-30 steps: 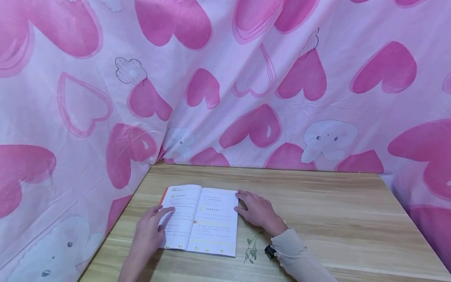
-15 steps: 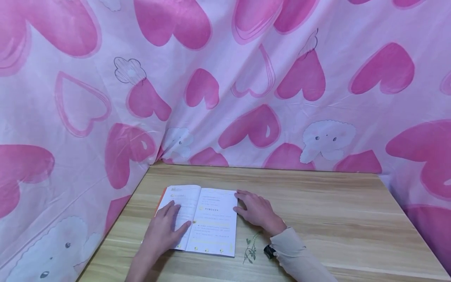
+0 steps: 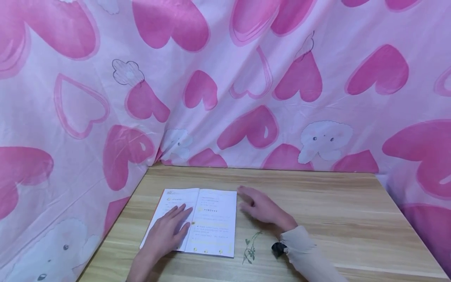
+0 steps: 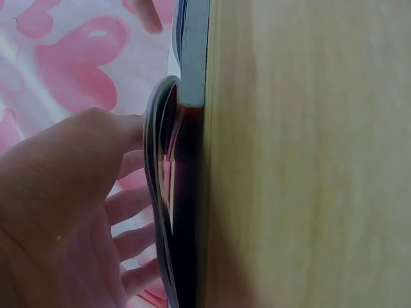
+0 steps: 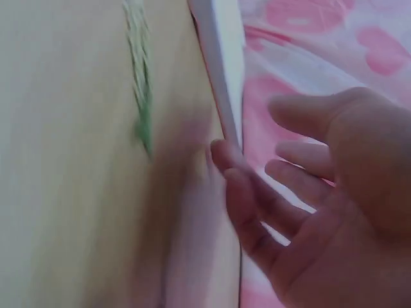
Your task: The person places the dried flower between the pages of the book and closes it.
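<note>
Nearest, a green sprig [image 3: 251, 249] shows on the desk [image 3: 338, 219], between the book [image 3: 215, 223] and a black device [image 3: 278, 249] at the right cuff [image 3: 299, 241]. The book lies open and flat on the desk, its left-side pages bowed near the spine. The left hand [image 3: 165, 233] rests on the left page, fingers extended and apart, gripping nothing. The right hand [image 3: 263, 207] is just beside the right edge, fingers loosely bent, holding nothing; fingertip contact cannot be determined. Beyond hangs heart-patterned cloth [image 3: 243, 129].
</note>
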Demonstrator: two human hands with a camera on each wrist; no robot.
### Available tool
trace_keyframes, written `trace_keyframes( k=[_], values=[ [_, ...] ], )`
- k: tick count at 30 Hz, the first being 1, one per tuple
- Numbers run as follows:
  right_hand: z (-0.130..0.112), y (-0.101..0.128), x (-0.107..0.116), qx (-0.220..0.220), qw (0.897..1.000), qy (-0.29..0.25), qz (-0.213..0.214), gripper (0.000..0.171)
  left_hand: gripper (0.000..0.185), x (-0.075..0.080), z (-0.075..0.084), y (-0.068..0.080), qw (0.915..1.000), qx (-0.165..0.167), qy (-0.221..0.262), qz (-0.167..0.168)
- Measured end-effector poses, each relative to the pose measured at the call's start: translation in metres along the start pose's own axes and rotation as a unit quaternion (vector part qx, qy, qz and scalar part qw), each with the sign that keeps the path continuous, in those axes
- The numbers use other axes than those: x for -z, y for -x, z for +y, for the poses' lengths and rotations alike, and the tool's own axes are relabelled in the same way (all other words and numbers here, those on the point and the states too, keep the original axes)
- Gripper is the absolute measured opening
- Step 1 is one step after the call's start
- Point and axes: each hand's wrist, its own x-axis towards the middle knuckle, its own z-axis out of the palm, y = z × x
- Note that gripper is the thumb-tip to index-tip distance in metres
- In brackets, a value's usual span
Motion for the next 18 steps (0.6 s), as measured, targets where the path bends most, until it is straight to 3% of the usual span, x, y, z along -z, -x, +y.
trace_keyframes(
  k=[5,8,13,18],
  values=[
    [0.009,0.011,0.024,-0.068,0.996,-0.045,0.033,0.041,0.049,-0.001,-0.001,0.001,0.9999,0.006,0.007,-0.004],
    [0.013,0.021,0.038,-0.104,0.993,-0.036,0.038,0.032,0.048,-0.002,-0.001,0.001,0.9999,0.009,0.009,-0.003],
    [0.022,0.039,0.053,-0.092,0.994,0.019,0.052,0.015,0.046,-0.001,-0.001,0.000,0.9998,0.013,0.014,0.000],
    [0.028,0.057,0.057,-0.082,0.995,0.043,0.034,0.007,0.051,-0.002,-0.001,-0.001,0.9995,0.021,0.021,-0.004]
  ],
)
